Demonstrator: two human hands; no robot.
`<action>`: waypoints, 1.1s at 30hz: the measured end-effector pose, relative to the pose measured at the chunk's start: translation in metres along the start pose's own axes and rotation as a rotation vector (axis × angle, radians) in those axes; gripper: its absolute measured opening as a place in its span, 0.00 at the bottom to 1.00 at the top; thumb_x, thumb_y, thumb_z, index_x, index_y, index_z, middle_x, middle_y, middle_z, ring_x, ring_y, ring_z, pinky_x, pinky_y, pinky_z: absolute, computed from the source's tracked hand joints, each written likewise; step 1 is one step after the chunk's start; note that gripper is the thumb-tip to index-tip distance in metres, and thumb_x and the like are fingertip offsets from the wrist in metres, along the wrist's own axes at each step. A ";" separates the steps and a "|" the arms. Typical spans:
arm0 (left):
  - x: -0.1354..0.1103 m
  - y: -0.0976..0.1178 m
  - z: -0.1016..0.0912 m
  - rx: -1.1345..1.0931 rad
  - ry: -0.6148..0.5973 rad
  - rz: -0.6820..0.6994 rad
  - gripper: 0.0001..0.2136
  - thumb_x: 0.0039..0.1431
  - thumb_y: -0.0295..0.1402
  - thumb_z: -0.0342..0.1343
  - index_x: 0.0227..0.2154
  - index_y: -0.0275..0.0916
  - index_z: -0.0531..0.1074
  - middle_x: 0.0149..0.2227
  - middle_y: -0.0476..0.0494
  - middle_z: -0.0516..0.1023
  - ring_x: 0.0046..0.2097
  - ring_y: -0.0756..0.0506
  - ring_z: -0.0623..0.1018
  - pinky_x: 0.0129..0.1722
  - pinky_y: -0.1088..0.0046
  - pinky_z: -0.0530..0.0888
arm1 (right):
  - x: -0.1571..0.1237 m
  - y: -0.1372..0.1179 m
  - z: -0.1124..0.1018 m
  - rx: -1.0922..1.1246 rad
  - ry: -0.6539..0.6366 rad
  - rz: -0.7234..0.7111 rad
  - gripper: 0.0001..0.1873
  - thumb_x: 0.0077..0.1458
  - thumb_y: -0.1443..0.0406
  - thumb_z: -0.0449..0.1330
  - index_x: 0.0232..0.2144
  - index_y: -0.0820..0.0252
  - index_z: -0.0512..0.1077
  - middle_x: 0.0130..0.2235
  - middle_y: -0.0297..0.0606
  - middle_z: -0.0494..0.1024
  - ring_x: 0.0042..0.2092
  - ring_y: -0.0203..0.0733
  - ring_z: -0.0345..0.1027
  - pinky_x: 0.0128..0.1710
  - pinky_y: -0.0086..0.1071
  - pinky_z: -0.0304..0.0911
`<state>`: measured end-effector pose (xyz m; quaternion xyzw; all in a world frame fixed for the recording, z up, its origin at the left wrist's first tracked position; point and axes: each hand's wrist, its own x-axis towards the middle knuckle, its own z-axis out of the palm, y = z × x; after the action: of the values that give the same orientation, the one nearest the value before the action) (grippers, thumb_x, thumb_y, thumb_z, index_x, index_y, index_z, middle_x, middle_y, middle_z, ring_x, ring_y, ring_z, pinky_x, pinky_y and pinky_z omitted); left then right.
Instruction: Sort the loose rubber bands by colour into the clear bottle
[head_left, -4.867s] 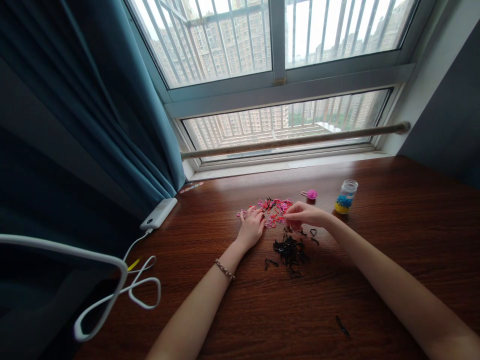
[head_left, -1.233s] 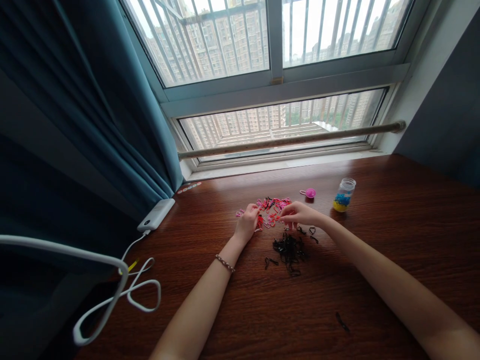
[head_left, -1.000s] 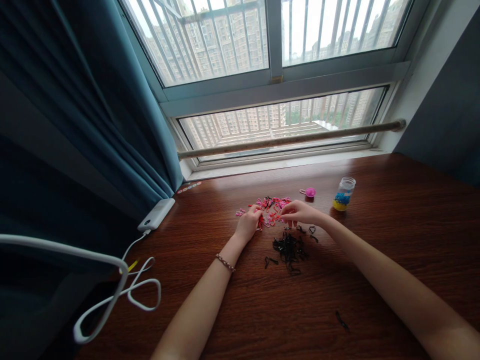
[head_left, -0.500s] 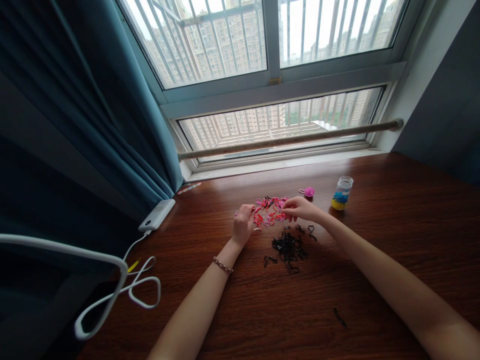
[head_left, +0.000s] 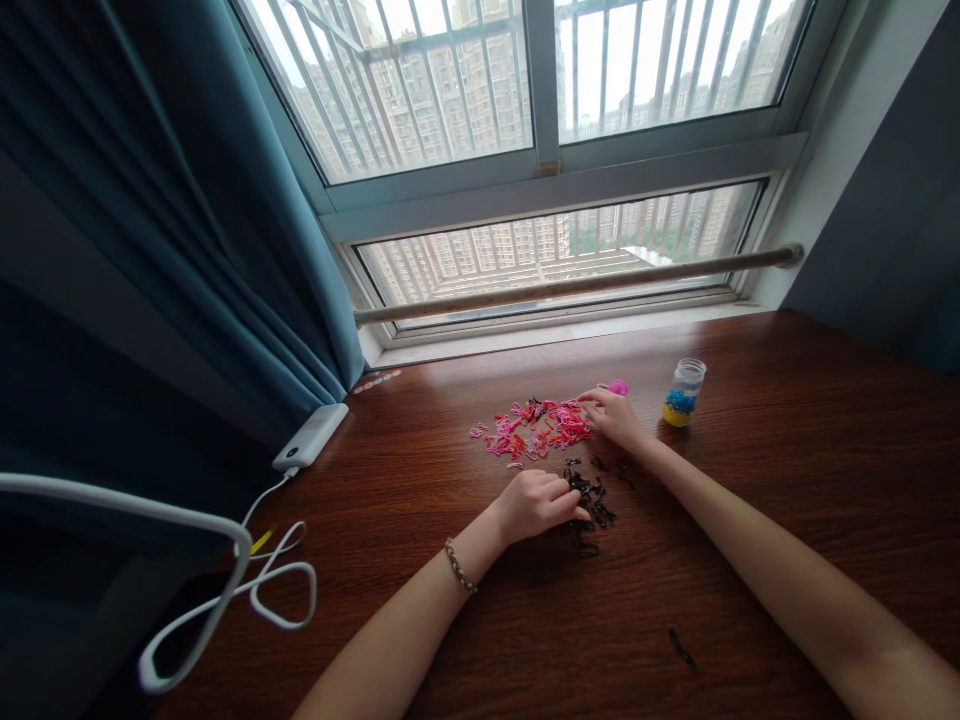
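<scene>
Left hand (head_left: 536,503) curled, fingertips on pile of small black rubber bands (head_left: 592,497); pinching one or not, cannot tell. It has come down from pile of small pink and red rubber bands (head_left: 534,434). Right hand (head_left: 613,414) half bent, touching that pile's right edge; holding any, cannot tell. Small clear jar (head_left: 683,392) near, on brown wooden table (head_left: 787,470).
</scene>
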<state>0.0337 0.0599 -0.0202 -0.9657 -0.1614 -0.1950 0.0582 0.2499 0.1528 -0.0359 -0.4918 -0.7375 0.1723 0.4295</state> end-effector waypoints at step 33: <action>-0.010 -0.093 0.027 -0.081 0.140 -0.842 0.14 0.60 0.32 0.42 0.47 0.42 0.65 0.51 0.41 0.69 0.56 0.44 0.63 0.57 0.49 0.48 | -0.008 0.019 0.014 -0.262 0.009 -0.124 0.10 0.52 0.70 0.52 0.32 0.59 0.73 0.34 0.40 0.76 0.39 0.43 0.66 0.42 0.37 0.60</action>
<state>0.0036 0.1488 -0.0445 -0.8014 -0.5294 -0.2732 -0.0537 0.2510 0.1567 -0.0605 -0.4979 -0.7807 0.0453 0.3749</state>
